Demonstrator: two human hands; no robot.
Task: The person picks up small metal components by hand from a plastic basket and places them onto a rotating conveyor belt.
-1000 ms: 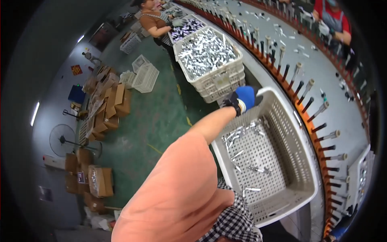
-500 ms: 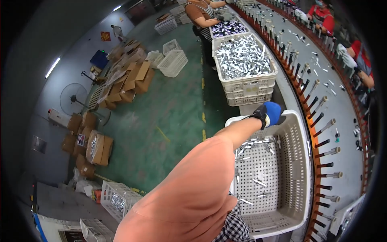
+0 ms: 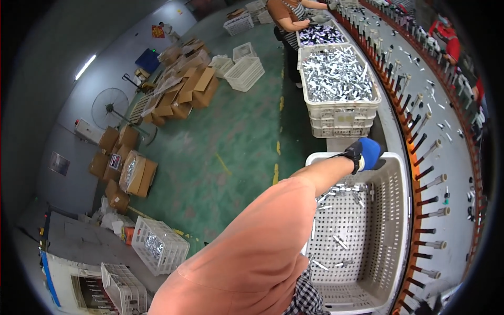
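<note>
My left arm, in a salmon-coloured sleeve, reaches forward to the far end of a white perforated plastic basket (image 3: 400, 210). My left hand (image 3: 369, 153), in a blue and black glove, is closed over the basket's far rim; its fingertips are mostly hidden. Inside the basket, small silvery tube-like parts (image 3: 344, 191) lie heaped towards the far end, and a few loose ones (image 3: 340, 242) are scattered over the holed bottom. My right hand is out of view.
Beyond stands a stack of white crates (image 3: 341, 113) topped with silvery parts. A curved conveyor (image 3: 420, 173) with upright pegs runs along the right. A co-worker (image 3: 289, 21) in a striped apron stands ahead; others work across the line. Cardboard boxes (image 3: 194, 89) and a fan (image 3: 109, 108) stand left.
The view has turned slightly, so surroundings sit differently in the picture. My left hand stays at the basket's far rim.
</note>
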